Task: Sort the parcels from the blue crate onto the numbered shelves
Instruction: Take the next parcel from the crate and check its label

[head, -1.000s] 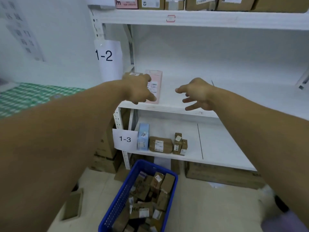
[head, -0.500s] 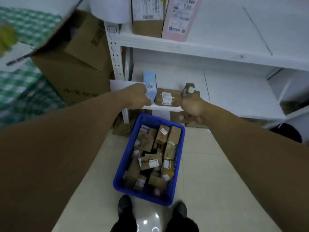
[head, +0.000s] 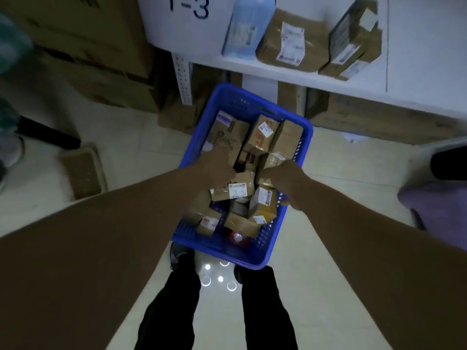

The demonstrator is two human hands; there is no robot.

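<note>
The blue crate (head: pixel 226 253) stands on the floor in front of my feet, holding several brown taped parcels with white labels. My left hand (head: pixel 217 165) is down inside it at the left, its fingertips at the top edge of a labelled brown parcel (head: pixel 237 189). My right hand (head: pixel 285 178) reaches in from the right, curled over a parcel (head: pixel 270 160) beside that one. The fingers of both hands point away from me and are partly hidden, so any grip is unclear. Shelf 1-3 (head: pixel 290 72) lies just beyond the crate.
On shelf 1-3 stand a light blue box (head: pixel 247 26), a brown padded parcel (head: pixel 288 39) and stacked small boxes (head: pixel 353 46). Large cardboard cartons (head: pixel 88 46) stand at the left, a small carton (head: pixel 83 170) on the floor, more cartons (head: pixel 379 120) under the shelf.
My view has swung down from shelf 1-2 to the crate. Both hands have dropped from the shelf, past shelf 1-3, into the crate among the parcels.
</note>
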